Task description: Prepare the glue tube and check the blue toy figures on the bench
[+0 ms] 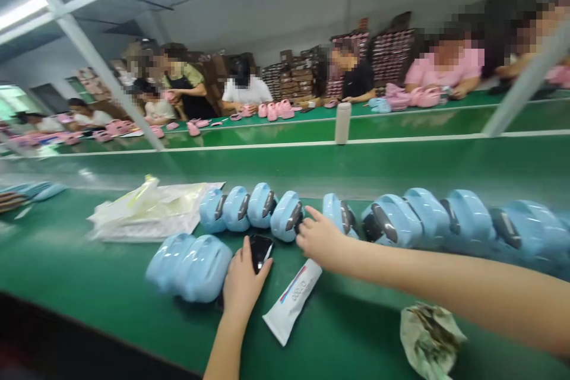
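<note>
My left hand (243,285) lies across a black phone (261,247), its thumb on one side and its fingers on the other. Just left of that hand stand glossy light-blue clogs (202,267), close together. My right hand (323,240) reaches in from the right, index finger stretched out. Its fingertips are at the dark strap of a blue clog (285,217) in the row behind; whether they press on it I cannot tell. A white tube (294,303) with red and blue stripes lies between my arms.
More blue clogs with dark straps (392,219) continue the row rightward. A plastic bag (151,208) lies at the left, and a crumpled wad (431,338) near my right forearm. Beyond stands a beige bottle (342,123). Several people sit across the green bench (111,291) with pink shoes (276,110).
</note>
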A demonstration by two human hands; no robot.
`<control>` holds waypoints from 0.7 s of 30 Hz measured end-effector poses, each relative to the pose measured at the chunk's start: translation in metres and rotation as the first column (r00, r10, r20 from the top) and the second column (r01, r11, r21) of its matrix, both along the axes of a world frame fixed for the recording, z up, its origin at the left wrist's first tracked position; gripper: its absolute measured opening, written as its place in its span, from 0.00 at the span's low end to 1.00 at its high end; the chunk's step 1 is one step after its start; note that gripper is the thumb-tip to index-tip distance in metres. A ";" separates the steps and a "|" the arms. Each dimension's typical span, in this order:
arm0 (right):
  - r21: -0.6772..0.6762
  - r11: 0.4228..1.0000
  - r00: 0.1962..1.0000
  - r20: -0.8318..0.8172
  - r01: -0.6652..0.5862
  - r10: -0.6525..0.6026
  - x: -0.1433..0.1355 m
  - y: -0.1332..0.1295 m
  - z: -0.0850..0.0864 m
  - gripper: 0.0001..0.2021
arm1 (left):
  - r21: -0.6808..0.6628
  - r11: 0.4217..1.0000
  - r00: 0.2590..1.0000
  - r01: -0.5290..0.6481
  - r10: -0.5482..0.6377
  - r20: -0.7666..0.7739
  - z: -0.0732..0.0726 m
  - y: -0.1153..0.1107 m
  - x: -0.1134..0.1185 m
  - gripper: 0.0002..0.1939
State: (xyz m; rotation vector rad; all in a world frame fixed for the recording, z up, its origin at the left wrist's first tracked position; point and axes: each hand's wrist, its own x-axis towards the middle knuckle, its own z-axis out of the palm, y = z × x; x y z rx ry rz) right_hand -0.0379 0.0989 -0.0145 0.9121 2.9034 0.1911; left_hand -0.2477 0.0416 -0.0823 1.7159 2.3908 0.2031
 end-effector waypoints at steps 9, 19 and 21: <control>0.158 0.570 0.571 -0.457 0.807 -0.682 0.174 -0.027 0.004 0.23 | -0.036 0.999 0.999 -0.003 0.001 -0.043 0.004 0.013 -0.002 0.44; 0.332 0.932 0.860 -0.508 0.146 0.046 0.064 -0.051 0.007 0.08 | 0.010 1.000 0.999 -0.013 0.013 -0.029 0.004 0.002 0.002 0.40; 0.331 0.943 0.902 -0.418 0.045 0.104 0.037 -0.042 -0.008 0.07 | 0.004 1.000 0.999 -0.019 0.019 -0.026 0.003 -0.003 0.003 0.40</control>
